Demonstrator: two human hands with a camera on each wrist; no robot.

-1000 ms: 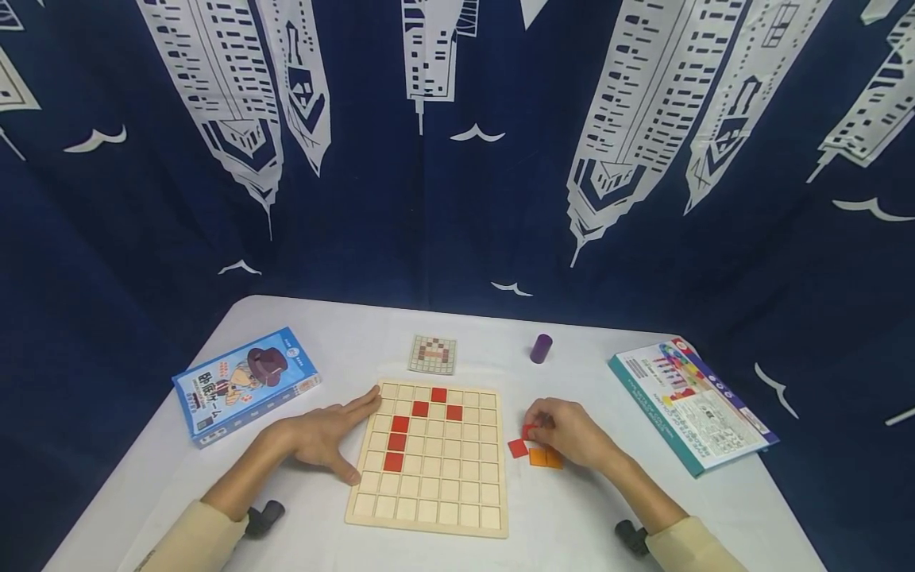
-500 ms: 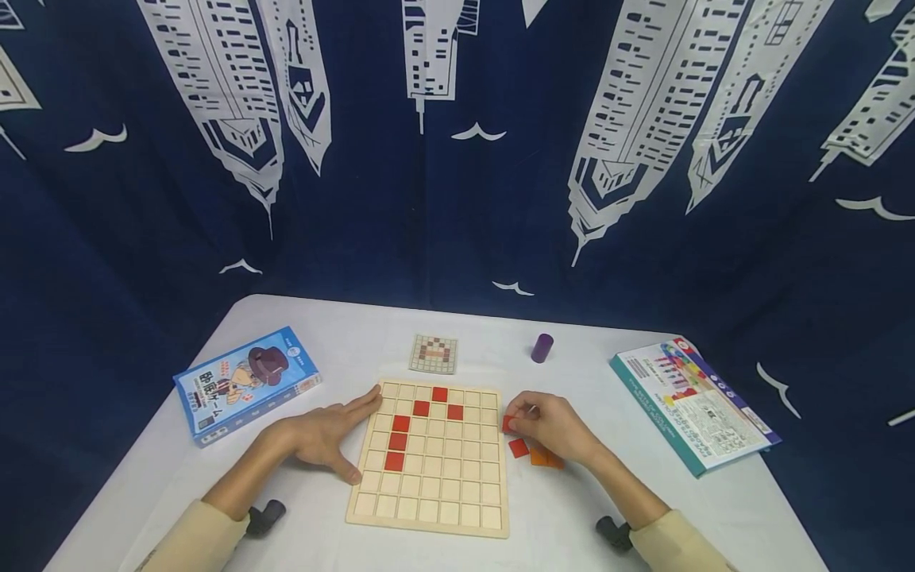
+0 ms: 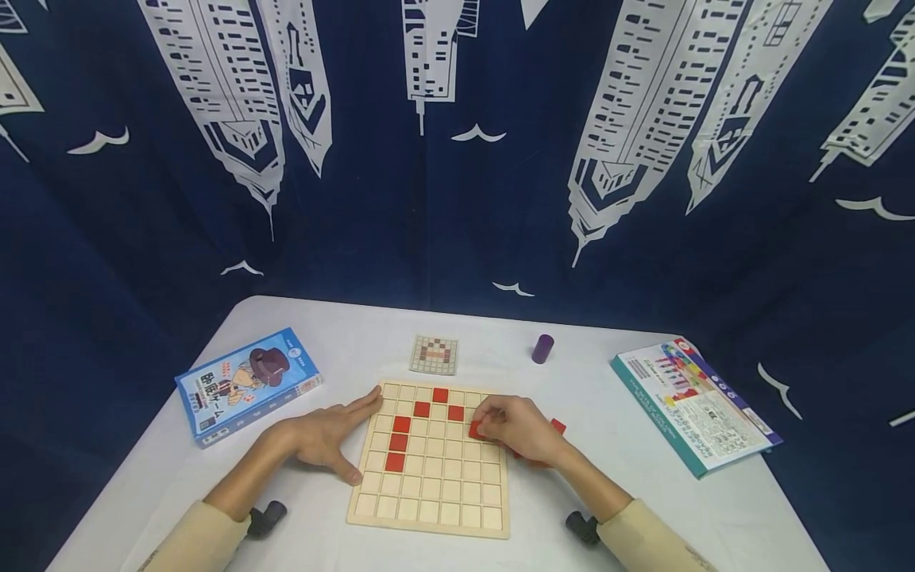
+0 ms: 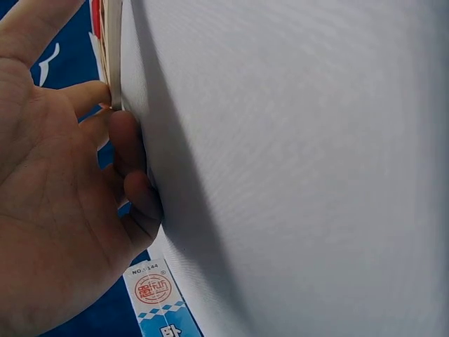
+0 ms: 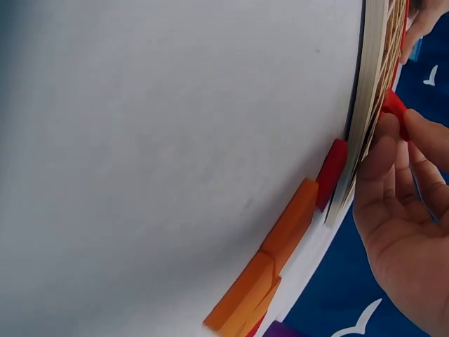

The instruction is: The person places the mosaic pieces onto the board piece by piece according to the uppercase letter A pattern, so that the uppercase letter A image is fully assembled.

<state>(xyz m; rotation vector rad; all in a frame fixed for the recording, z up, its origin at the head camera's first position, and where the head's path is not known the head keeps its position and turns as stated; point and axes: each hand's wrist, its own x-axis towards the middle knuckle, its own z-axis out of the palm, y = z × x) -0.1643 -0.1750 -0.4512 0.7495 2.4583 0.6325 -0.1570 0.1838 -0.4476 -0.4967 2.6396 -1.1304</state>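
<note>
A wooden grid board (image 3: 429,510) lies on the table with several red square tiles set in its upper and left cells. My left hand (image 3: 322,438) is spread at the board's left side, its thumb and fingertips touching the edge. My right hand (image 3: 518,429) pinches a red tile (image 3: 475,430) over the board's right part; the right wrist view shows this tile (image 5: 394,109) between thumb and finger. Beside the board's right edge lie orange tiles (image 5: 287,225) and a red tile (image 5: 332,172), mostly hidden under my hand in the head view. Another red tile (image 3: 558,427) shows past my wrist.
A small pattern card (image 3: 434,354) lies behind the board, with a purple cylinder (image 3: 542,349) to its right. At the left is a blue game box (image 3: 246,385); a flat teal-edged box (image 3: 693,405) lies at the right. A dark patterned curtain hangs behind the table.
My right hand has moved left with the red tile, from the loose tiles beside the board to over its right columns. The left hand stays in place.
</note>
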